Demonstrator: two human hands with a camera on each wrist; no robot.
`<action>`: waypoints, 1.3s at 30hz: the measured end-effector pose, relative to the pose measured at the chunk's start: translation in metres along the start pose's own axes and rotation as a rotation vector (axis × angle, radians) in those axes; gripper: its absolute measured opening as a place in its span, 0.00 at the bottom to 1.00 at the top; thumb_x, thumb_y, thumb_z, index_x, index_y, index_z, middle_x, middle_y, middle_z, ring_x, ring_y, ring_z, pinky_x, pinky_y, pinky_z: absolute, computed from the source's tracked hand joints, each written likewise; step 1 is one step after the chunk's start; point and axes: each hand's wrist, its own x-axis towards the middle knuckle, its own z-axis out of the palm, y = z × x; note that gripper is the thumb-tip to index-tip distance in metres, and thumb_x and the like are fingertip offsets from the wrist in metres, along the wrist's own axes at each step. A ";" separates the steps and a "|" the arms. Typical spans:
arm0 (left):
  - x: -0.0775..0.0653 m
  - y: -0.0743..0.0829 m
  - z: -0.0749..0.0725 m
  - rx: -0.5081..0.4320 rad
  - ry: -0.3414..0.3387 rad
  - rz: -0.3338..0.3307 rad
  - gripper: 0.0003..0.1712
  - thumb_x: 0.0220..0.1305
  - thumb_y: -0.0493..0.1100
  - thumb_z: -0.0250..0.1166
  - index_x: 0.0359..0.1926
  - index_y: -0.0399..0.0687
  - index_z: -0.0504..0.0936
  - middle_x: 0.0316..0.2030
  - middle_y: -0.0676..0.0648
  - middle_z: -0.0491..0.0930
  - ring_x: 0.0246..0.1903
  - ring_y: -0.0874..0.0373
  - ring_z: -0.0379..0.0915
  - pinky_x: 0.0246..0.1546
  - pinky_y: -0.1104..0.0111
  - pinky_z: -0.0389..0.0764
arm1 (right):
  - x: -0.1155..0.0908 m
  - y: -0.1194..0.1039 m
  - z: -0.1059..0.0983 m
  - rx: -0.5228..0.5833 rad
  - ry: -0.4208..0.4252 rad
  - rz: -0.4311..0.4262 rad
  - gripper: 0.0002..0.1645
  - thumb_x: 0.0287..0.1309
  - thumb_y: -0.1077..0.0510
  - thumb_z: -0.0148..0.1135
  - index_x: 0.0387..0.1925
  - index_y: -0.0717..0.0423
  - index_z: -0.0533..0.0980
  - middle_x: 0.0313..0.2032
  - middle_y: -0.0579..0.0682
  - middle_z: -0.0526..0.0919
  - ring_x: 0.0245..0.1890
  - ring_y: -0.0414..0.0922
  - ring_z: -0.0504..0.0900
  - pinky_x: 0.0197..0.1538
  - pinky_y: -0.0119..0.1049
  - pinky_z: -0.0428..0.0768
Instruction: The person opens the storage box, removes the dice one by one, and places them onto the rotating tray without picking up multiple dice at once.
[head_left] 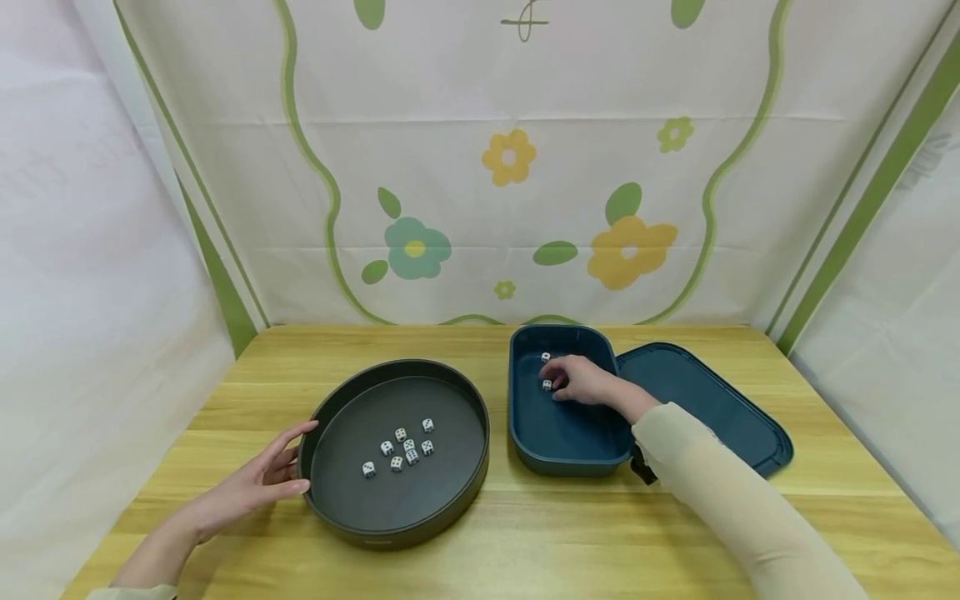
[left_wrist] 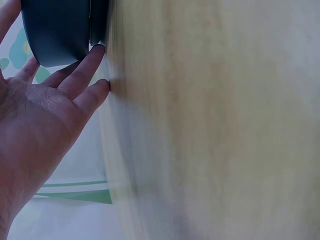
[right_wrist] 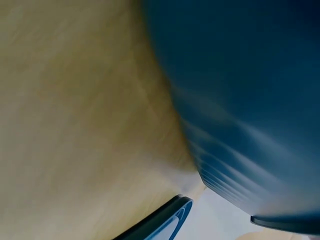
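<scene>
My left hand (head_left: 262, 479) is at the left side of a round dark pan (head_left: 450, 517), its spread fingers and thumb touching the rim. In the left wrist view, the fingers (left_wrist: 82, 75) reach straight along the pan's outer wall (left_wrist: 57, 35). Several white dice (head_left: 408, 446) lie loosely grouped on the pan's floor. My right hand (head_left: 585, 382) reaches into a deep blue rectangular container (head_left: 573, 462). Its bent fingertips and thumb are spread close around one die (head_left: 547, 385). Another die (head_left: 545, 357) lies just beyond the fingers. The right wrist view shows the container's outer wall (right_wrist: 250, 125), with the hand hidden.
A flat blue lid (head_left: 720, 417) lies to the right of the container, partly under the right forearm. All stand on a wooden table (head_left: 517, 533). A white floral cloth (head_left: 450, 167) hangs behind the table, with white cloth at both sides.
</scene>
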 end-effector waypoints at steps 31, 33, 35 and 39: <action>0.000 0.000 -0.001 -0.022 -0.021 0.012 0.43 0.72 0.36 0.55 0.77 0.50 0.38 0.70 0.23 0.43 0.67 0.25 0.39 0.50 0.75 0.70 | -0.010 -0.050 -0.025 0.040 0.036 -0.187 0.08 0.60 0.64 0.65 0.41 0.54 0.83 0.36 0.43 0.81 0.33 0.39 0.78 0.39 0.36 0.78; 0.000 0.000 -0.001 -0.020 -0.016 0.002 0.43 0.72 0.36 0.55 0.77 0.51 0.38 0.70 0.24 0.43 0.68 0.26 0.39 0.50 0.75 0.70 | -0.008 -0.057 -0.026 0.054 0.030 -0.206 0.08 0.60 0.64 0.65 0.41 0.54 0.83 0.36 0.43 0.81 0.34 0.40 0.79 0.41 0.36 0.78; 0.000 0.000 -0.001 -0.015 -0.012 -0.008 0.43 0.72 0.37 0.55 0.77 0.52 0.39 0.71 0.25 0.43 0.68 0.27 0.40 0.50 0.74 0.70 | -0.005 -0.063 -0.025 0.069 0.016 -0.231 0.08 0.60 0.64 0.65 0.41 0.54 0.82 0.36 0.44 0.81 0.34 0.39 0.80 0.42 0.36 0.79; 0.000 -0.001 -0.001 -0.008 -0.010 -0.021 0.43 0.72 0.37 0.55 0.77 0.53 0.39 0.71 0.25 0.43 0.68 0.28 0.41 0.51 0.74 0.70 | -0.001 -0.075 -0.021 0.067 -0.007 -0.271 0.07 0.60 0.63 0.66 0.41 0.55 0.82 0.36 0.43 0.81 0.34 0.38 0.79 0.42 0.35 0.79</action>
